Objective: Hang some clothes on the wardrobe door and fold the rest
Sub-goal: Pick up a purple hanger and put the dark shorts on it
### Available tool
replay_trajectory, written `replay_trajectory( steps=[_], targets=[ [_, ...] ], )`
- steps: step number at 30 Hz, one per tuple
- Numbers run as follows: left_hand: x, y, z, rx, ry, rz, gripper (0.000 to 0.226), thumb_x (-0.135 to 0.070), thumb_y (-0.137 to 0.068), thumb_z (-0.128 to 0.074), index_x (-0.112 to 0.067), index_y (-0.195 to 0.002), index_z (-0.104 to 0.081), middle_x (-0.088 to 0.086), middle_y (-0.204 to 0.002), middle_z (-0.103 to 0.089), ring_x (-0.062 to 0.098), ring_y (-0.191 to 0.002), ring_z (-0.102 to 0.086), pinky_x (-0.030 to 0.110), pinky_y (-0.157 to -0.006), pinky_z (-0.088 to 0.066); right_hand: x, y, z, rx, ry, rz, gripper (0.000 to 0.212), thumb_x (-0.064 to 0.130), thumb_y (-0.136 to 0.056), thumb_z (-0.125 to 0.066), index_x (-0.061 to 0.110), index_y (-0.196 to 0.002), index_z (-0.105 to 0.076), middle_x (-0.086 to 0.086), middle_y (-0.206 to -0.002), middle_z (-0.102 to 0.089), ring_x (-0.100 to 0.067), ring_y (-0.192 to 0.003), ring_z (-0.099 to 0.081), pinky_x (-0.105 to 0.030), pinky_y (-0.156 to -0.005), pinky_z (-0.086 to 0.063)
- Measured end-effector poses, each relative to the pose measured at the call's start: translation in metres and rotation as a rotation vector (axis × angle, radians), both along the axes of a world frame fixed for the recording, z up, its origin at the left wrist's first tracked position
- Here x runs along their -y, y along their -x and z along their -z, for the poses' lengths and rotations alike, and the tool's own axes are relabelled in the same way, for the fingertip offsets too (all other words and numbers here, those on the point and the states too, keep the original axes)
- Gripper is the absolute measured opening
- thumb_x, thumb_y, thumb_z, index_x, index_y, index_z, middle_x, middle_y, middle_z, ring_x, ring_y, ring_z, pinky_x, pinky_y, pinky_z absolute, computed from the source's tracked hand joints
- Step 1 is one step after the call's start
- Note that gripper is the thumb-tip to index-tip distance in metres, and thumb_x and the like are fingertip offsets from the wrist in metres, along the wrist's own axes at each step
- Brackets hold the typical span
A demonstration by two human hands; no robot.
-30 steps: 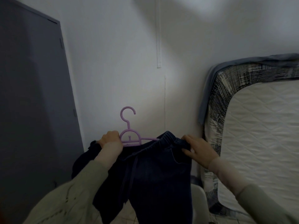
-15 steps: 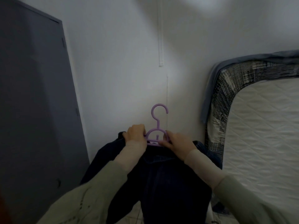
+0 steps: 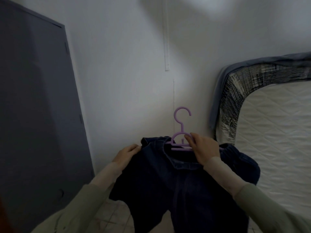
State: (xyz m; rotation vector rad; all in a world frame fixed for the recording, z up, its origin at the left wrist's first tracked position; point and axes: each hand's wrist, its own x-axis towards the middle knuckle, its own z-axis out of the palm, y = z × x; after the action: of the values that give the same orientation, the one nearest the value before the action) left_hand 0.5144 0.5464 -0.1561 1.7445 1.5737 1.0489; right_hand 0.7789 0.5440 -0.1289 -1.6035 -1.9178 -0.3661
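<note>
Trousers [image 3: 181, 187] of dark denim hang from a purple hanger [image 3: 180, 140], held up in front of the white wall [image 3: 126, 73]. The right hand [image 3: 204, 148] grips the hanger's middle, fingers [image 3: 189, 137] curled round its bar. The left hand [image 3: 127, 153] pinches the waistband's left edge. A grey door [image 3: 38, 106] stands at left; a mattress [image 3: 272, 132] leans at right.

right hand [image 3: 204, 148] holds purple hanger [image 3: 180, 137] | left hand [image 3: 127, 154] grips dark trousers [image 3: 176, 182]
</note>
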Motion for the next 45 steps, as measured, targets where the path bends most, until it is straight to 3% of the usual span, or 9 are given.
replay_trajectory(
  steps=[3, 8, 10, 18, 24, 30, 35, 39, 45],
  targets=[
    [-0.001, 0.0, 0.002, -0.084, -0.136, 0.003, 0.01, -0.018, -0.095, -0.053, -0.012, -0.093, -0.06, 0.008, -0.096, -0.064, 0.018, -0.089, -0.057, 0.022, -0.07, -0.039, -0.001, -0.002, 0.001, -0.006, 0.006, 0.026, 0.04, 0.04, -0.102, -0.025, 0.016, -0.104, -0.056, -0.007, -0.102, -0.067, -0.029, -0.094, -0.061, -0.03, -0.063, -0.028],
    [0.006, -0.003, 0.0, -0.132, -0.318, 0.001, 0.038, -0.04, -0.082, -0.045, -0.012, -0.094, -0.068, 0.003, -0.091, -0.069, 0.016, -0.084, -0.061, 0.019, -0.069, -0.04, -0.006, -0.008, 0.007, -0.057, 0.005, 0.02, 0.039, 0.038, -0.102, -0.027, 0.015, -0.108, -0.057, -0.011, -0.102, -0.067, -0.031, -0.094, -0.061, -0.033, -0.064, -0.029],
    [0.006, -0.005, 0.001, -0.143, -0.35, -0.035, 0.031, -0.038, -0.085, -0.046, -0.016, -0.087, -0.068, 0.001, -0.085, -0.068, 0.014, -0.08, -0.06, 0.018, -0.064, -0.038, -0.007, -0.01, 0.009, -0.036, 0.008, 0.041, 0.038, 0.037, -0.102, -0.025, 0.014, -0.108, -0.055, -0.011, -0.1, -0.067, -0.031, -0.092, -0.061, -0.032, -0.062, -0.029],
    [-0.002, 0.008, -0.018, -0.235, -0.463, -0.485, 0.029, -0.028, -0.1, -0.04, -0.013, -0.097, -0.066, 0.009, -0.087, -0.067, 0.024, -0.076, -0.06, 0.031, -0.066, -0.047, -0.008, -0.01, 0.013, -0.187, 0.084, 0.029, 0.037, 0.032, -0.103, -0.03, 0.008, -0.106, -0.058, -0.017, -0.102, -0.065, -0.034, -0.094, -0.059, -0.034, -0.066, -0.032],
    [-0.003, 0.028, -0.032, -0.243, -0.491, -0.557, 0.031, -0.027, -0.102, -0.034, -0.015, -0.091, -0.061, 0.004, -0.086, -0.063, 0.025, -0.075, -0.058, 0.036, -0.068, -0.05, -0.001, -0.006, 0.002, 0.118, 0.151, 0.048, 0.037, 0.014, -0.101, -0.031, 0.01, -0.138, -0.034, -0.01, -0.131, -0.045, -0.029, -0.11, -0.054, -0.034, -0.083, -0.043],
    [0.008, 0.026, -0.023, -0.285, -0.552, -0.612, 0.031, -0.02, -0.103, -0.032, -0.008, -0.096, -0.059, 0.004, -0.092, -0.057, 0.018, -0.078, -0.051, 0.029, -0.065, -0.037, -0.001, 0.0, 0.001, 0.137, 0.152, 0.131, 0.032, 0.009, -0.099, -0.036, 0.011, -0.131, -0.042, -0.008, -0.124, -0.052, -0.028, -0.107, -0.056, -0.034, -0.079, -0.046],
    [0.008, 0.036, -0.015, -0.338, -0.49, -0.659, 0.031, -0.022, -0.103, -0.033, -0.007, -0.102, -0.06, 0.009, -0.1, -0.058, 0.024, -0.083, -0.054, 0.031, -0.068, -0.038, 0.0, -0.004, -0.001, -0.082, 0.267, 0.125, 0.027, 0.012, -0.102, -0.033, 0.002, -0.121, -0.05, -0.017, -0.12, -0.055, -0.033, -0.108, -0.055, -0.033, -0.083, -0.045],
    [0.001, 0.037, -0.01, -0.314, -0.286, -0.639, 0.031, -0.023, -0.102, -0.034, -0.011, -0.108, -0.062, 0.009, -0.109, -0.06, 0.026, -0.091, -0.057, 0.035, -0.078, -0.046, 0.003, 0.004, -0.002, -0.215, 0.198, 0.132, 0.035, 0.024, -0.104, -0.029, 0.001, -0.117, -0.052, -0.019, -0.116, -0.059, -0.035, -0.106, -0.056, -0.034, -0.079, -0.044],
    [-0.002, 0.02, -0.007, -0.186, -0.197, -0.425, 0.04, 0.0, -0.093, -0.039, -0.011, -0.131, -0.043, 0.014, -0.125, -0.054, 0.028, -0.105, -0.054, 0.041, -0.091, -0.047, -0.001, 0.014, -0.008, -0.121, 0.056, 0.085, 0.03, 0.024, -0.103, -0.031, 0.005, -0.116, -0.05, -0.016, -0.11, -0.062, -0.033, -0.099, -0.06, -0.034, -0.072, -0.043]
  ],
)
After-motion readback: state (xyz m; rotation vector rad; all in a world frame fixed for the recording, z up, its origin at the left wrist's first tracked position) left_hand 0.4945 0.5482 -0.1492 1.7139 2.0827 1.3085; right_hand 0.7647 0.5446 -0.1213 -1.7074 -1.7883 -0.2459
